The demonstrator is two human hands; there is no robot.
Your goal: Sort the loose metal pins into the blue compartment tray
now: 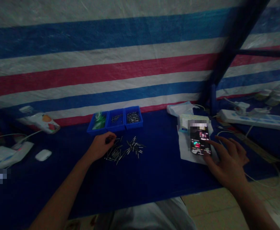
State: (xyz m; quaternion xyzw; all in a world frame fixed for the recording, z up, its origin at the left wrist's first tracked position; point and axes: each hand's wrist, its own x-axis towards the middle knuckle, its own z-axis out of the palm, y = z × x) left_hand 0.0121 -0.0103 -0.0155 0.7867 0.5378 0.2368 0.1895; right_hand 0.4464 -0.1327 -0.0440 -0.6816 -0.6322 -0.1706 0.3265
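The left hand (102, 145) is bent, its fingertips close together beside thin silver metal pins (116, 154); whether it pinches one cannot be told. The pins lie loose on the dark blue table (154, 174), probably for easy picking. Just behind, three blue plastic trays (133, 125) stand, perhaps for short reach. The right hand (228, 156), fingers spread, is at a black lit smartphone (201, 140).

Red-white-and-blue striped tarpaulin (106, 70) at the back; fruit-labelled bottle (47, 123) at left, beyond a white rounded case (43, 155); white power strip (255, 120) at right
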